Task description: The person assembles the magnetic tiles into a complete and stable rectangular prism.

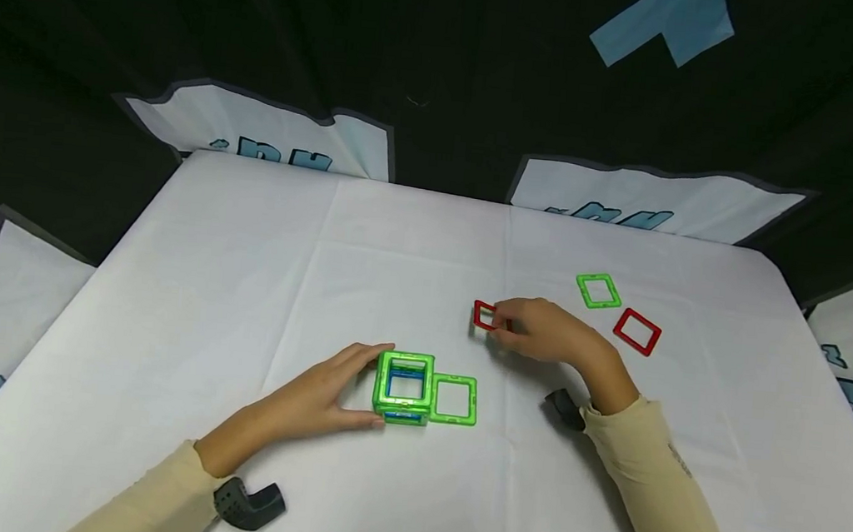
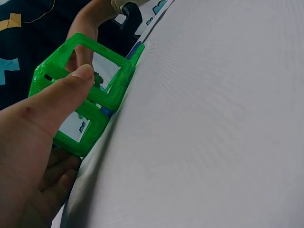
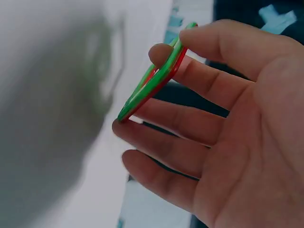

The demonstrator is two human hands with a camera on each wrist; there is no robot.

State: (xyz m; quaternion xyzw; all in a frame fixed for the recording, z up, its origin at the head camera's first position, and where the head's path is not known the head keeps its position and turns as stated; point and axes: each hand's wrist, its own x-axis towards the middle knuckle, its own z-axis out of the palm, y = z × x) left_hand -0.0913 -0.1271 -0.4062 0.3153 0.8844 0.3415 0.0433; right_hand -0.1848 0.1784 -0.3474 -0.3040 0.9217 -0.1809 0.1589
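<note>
My left hand point(image 1: 311, 395) grips a small cube of magnetic square tiles point(image 1: 403, 403), thumb on its near side and fingers at the far side. The cube's frames are green, with blue ones low down. Against its right side a green square tile point(image 1: 452, 419) lies flat. To the right and farther back, my right hand point(image 1: 545, 330) pinches a red square tile point(image 1: 477, 314) above the table. In the right wrist view a green square tile point(image 3: 154, 85) is stacked face to face with the red one, thumb and fingertips at their edges.
Beyond the right hand, a loose green square tile point(image 1: 598, 305) and a red square tile point(image 1: 638, 314) lie on the white-covered table point(image 1: 207, 282). Black curtains point(image 1: 449, 76) hang behind the table. Each wrist wears a dark camera mount point(image 1: 248, 507).
</note>
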